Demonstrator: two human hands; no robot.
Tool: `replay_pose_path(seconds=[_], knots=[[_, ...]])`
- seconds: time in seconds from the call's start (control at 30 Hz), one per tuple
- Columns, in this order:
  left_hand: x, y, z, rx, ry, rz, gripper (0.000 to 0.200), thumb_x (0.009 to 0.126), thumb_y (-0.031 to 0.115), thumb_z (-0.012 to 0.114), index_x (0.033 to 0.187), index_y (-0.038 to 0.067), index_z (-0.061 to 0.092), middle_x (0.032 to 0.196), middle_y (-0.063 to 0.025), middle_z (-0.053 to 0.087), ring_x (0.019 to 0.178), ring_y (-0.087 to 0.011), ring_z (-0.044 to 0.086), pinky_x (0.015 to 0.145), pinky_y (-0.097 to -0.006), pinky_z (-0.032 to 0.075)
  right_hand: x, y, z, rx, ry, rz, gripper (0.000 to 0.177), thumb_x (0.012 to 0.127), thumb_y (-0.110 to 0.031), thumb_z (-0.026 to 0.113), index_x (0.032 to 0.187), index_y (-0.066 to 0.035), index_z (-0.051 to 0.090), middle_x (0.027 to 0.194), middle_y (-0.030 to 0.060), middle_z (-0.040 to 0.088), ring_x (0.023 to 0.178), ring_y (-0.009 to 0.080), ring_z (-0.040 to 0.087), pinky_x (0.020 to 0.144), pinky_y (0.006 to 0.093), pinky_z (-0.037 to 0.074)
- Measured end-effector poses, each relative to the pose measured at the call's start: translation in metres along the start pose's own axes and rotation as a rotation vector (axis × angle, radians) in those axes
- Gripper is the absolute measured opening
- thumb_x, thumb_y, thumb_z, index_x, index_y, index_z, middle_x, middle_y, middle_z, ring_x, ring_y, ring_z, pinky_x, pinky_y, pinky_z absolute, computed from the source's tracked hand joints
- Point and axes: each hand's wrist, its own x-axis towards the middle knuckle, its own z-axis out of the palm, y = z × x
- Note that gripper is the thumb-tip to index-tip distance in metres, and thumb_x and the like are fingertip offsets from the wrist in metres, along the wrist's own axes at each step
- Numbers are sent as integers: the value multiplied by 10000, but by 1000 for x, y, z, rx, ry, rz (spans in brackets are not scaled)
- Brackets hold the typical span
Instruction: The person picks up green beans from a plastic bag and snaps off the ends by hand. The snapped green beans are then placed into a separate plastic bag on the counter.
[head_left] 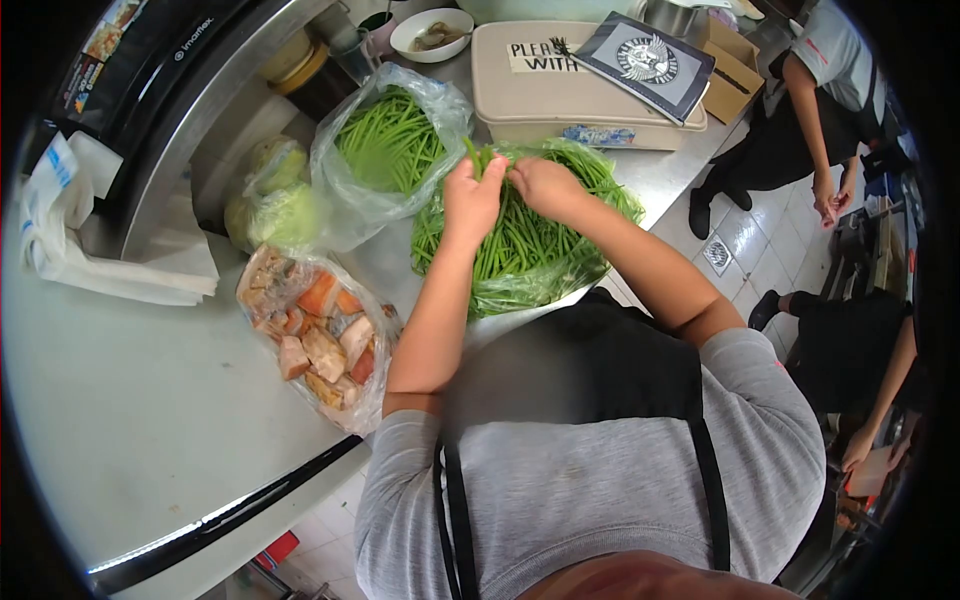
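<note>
Green beans (575,235) lie in two bags (362,212) (520,293) and two hands (474,203) (548,187).

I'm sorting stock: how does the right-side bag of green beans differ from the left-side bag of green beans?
The right-side bag shows a broader spread of green beans than the left-side bag. The left hand and right hand are over the right-side bag; neither is over the left-side bag's beans. Both bags are see-through plastic holding green beans.

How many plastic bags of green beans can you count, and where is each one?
2. The first bag is left of the tan box; the second bag is nearer the person, under the left hand and right hand. More could be hidden from view.
</note>
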Motion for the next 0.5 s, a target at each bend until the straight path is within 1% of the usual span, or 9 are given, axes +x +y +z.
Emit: replay_pose_path(seconds=[0.03,0.1,0.17,0.2,0.23,0.3,0.37,0.4,0.5], knots=[[-2,0,2,85,-19,83,152,818,167,495,813,19,526,565,21,431,457,-43,362,402,-194,292,0,-2,6,-15,-61,30,231,789,-243,455,757,-28,533,722,162,568,704,305,555,643,393,430],[-2,12,1,106,-16,100,150,817,167,495,807,22,528,573,21,438,463,-40,368,405,-187,293,-2,-6,14,-44,-182,90,222,769,-259,487,745,-42,528,762,146,564,745,296,553,661,401,421],[2,23,-6,103,29,129,159,815,177,498,795,23,528,572,25,452,456,-48,378,411,-191,303,-11,-10,14,-75,-94,-41,207,748,-264,512,765,-59,539,828,124,543,816,278,535,690,396,408],[4,27,-12,91,72,101,163,815,181,497,793,22,527,575,22,460,464,-54,389,420,-195,312,-14,-12,15,-90,-51,-109,202,738,-266,524,775,-68,544,860,113,533,851,269,526,705,393,402],[5,31,-16,82,117,66,167,815,185,496,790,22,527,578,18,468,472,-59,400,430,-200,321,-14,-16,15,-103,-98,-119,204,712,-269,551,811,-91,557,926,84,492,911,244,490,737,381,379],[9,26,-24,45,171,13,208,806,212,504,768,8,525,593,-6,489,518,-71,432,476,-218,352,-11,-19,22,-212,-116,-146,213,715,-268,548,837,-93,558,931,85,495,901,236,487,741,376,373],[10,14,-32,346,108,-54,213,779,212,533,762,-1,528,612,-50,520,554,-118,480,510,-250,379,-9,-20,28,-297,-144,-137,211,720,-256,540,856,-96,561,929,84,502,886,228,483,746,369,362],[12,8,-34,495,75,-83,217,765,212,547,760,-5,529,622,-73,536,572,-141,504,527,-266,393,-8,-19,28,-273,-125,-151,200,722,-249,536,849,-96,561,909,84,511,874,228,490,739,371,367],[2,-14,-40,817,-89,46,237,705,202,581,769,-18,522,717,-200,559,683,-345,540,614,-392,417,-2,-19,22,-177,-64,-202,169,725,-231,526,820,-95,560,848,83,537,834,233,512,713,373,382]])
